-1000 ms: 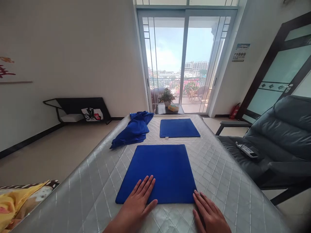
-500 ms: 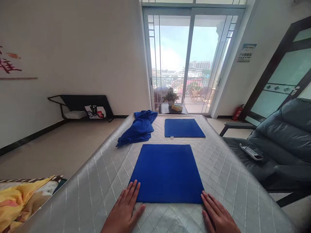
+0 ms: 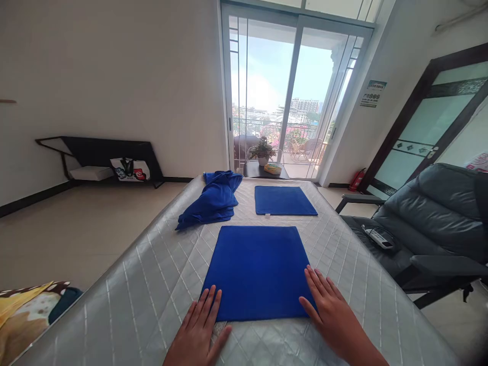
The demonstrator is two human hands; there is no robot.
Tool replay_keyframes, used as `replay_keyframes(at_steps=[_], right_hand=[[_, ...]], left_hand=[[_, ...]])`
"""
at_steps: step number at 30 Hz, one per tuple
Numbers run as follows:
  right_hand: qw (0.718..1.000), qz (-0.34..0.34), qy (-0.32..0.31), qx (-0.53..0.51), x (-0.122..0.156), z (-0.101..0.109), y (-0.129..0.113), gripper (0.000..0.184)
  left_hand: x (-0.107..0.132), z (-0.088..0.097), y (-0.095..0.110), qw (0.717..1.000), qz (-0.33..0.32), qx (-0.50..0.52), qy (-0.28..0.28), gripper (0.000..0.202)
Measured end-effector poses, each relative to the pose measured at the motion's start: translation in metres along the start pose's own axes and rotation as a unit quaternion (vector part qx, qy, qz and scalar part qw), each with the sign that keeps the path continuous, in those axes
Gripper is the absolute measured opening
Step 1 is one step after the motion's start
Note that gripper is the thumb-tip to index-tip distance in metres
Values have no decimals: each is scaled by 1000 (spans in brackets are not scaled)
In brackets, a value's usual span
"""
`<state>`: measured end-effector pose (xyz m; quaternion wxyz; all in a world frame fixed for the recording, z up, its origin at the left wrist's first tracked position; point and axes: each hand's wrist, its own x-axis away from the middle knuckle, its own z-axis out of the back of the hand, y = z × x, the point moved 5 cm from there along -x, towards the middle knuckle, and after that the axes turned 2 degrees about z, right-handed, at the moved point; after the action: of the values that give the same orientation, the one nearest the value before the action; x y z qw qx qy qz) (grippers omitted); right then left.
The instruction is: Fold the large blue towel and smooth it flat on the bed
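A blue cloth lies flat as a near square on the silver quilted mattress in front of me. My left hand rests palm down at its near left corner, fingertips on the edge and thumb out to the side. On the right edge, a little above the near corner, my right hand lies flat with its fingers stretched out and its thumb over the cloth. Farther back is a smaller-looking flat blue cloth with a white tag on its near edge. Left of that sits a crumpled heap of blue cloth.
A grey armchair with a white device on its seat stands on the right. Beyond the mattress, a small table holds a potted plant. Patterned fabric lies at the lower left. A black rack leans by the left wall.
My right hand has moved up and inward along the cloth's right edge, from its near corner. My left hand stays at the left corner. The view has turned slightly right.
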<state>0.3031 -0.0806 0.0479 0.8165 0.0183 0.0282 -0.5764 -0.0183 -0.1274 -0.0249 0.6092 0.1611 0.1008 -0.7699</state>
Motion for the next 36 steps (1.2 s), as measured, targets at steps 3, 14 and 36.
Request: replay_keyframes(at_steps=[3, 14, 36], right_hand=[[998, 7, -59, -11, -25, 0, -8, 71], [990, -75, -76, -90, -44, -32, 12, 76], [998, -14, -51, -47, -45, -38, 18, 56]], left_hand=[[1, 0, 0, 1000, 4, 1, -6, 81], [3, -7, -9, 998, 13, 0, -60, 81], [-162, -14, 185, 961, -209, 168, -65, 67]])
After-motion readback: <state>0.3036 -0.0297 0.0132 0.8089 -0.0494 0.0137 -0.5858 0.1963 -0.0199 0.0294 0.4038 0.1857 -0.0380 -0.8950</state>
